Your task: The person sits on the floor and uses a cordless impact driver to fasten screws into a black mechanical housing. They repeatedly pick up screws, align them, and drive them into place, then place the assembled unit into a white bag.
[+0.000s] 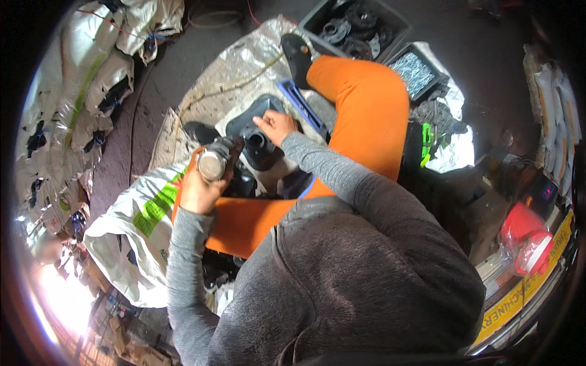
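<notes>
We sit on the floor (183, 67) with our orange-clad legs folded around the work, so that everything stays within easy reach between the knees. Our left hand (196, 190) is closed around a round, metal-faced tool (213, 163), the fingers wrapped about its body and its pale circular end turned up toward us; we judge it is held upright like this to keep the working end aimed down at the part. Our right hand (276, 126) rests on a dark moulded plastic part (259, 135), the fingers pressing on its upper edge beside a round collar. Its grip is not wrapped around anything; it looks like a steadying hold, pinning the part so it cannot shift, though we cannot tell how tightly the fingers curl. The part lies on a crinkled silver sheet (256, 49) spread over the floor, just in front of our right knee and touching the tool's dark lower end.

A blue flat piece (302, 105) lies beside the part, toward the right leg. At the far edge of the sheet stand a grey crate of dark moulded pieces (354, 25) and a tray of small metal fasteners (414, 72), near enough to draw from. White woven sacks (91, 79) line the floor on our left, and one with green print (143, 219) lies under the left forearm. A red container (525, 235) sits well apart on the right.
</notes>
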Demonstrator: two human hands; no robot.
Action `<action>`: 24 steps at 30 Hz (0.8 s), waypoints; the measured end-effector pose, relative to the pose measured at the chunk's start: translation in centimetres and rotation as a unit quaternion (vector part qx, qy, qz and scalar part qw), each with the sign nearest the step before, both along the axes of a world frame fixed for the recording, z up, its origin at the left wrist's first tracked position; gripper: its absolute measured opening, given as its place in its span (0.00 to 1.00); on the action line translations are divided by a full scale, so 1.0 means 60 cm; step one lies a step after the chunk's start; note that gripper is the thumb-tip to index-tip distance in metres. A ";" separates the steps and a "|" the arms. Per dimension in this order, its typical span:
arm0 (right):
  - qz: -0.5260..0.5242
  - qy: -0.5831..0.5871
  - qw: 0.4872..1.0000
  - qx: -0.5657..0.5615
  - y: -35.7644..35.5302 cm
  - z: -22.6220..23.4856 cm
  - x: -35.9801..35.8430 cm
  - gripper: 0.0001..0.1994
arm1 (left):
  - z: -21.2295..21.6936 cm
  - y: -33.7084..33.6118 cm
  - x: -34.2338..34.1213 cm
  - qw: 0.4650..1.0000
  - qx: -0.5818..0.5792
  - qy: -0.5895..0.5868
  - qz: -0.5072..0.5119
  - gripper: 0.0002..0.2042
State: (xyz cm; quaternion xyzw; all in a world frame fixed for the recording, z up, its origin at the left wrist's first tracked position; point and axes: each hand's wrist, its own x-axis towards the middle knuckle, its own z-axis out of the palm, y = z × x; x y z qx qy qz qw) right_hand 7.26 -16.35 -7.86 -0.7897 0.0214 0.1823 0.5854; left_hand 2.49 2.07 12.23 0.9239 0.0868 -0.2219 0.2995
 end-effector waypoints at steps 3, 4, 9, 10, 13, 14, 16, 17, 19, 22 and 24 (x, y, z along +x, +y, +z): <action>0.014 0.081 0.996 -0.038 -0.009 -0.002 0.009 0.23 | 0.030 -0.018 -0.033 0.992 -0.113 -0.043 0.040 0.14; -0.061 0.062 0.996 -0.021 -0.017 0.000 0.011 0.23 | 0.043 -0.024 -0.047 0.986 -0.140 -0.082 0.022 0.15; -0.142 0.414 0.801 0.409 -0.110 0.052 0.017 0.18 | 0.095 -0.066 -0.113 0.978 -0.175 -0.012 0.117 0.25; -0.113 0.408 0.794 0.437 -0.123 0.071 0.005 0.18 | 0.097 -0.075 -0.123 0.974 -0.202 -0.039 0.094 0.23; -0.070 0.396 0.776 0.485 -0.139 0.125 -0.022 0.22 | 0.095 -0.099 -0.142 0.968 -0.229 -0.083 0.061 0.21; -0.061 0.385 0.771 0.503 -0.137 0.140 -0.030 0.24 | 0.095 -0.103 -0.147 0.967 -0.231 -0.093 0.058 0.20; -0.015 0.364 0.762 0.536 -0.134 0.161 -0.042 0.27 | 0.096 -0.108 -0.155 0.967 -0.230 -0.088 0.061 0.20; -0.006 0.364 0.760 0.538 -0.133 0.166 -0.044 0.28 | 0.098 -0.109 -0.158 0.968 -0.229 -0.074 0.070 0.20; 0.026 0.357 0.761 0.541 -0.131 0.170 -0.044 0.30 | 0.103 -0.106 -0.160 0.974 -0.205 -0.075 0.051 0.20; 0.031 0.364 0.730 0.578 -0.134 0.165 -0.046 0.32 | 0.110 -0.104 -0.165 0.971 -0.216 -0.070 0.074 0.18; 0.027 0.369 0.718 0.590 -0.133 0.161 -0.049 0.33 | 0.113 -0.103 -0.167 0.966 -0.234 -0.046 0.104 0.16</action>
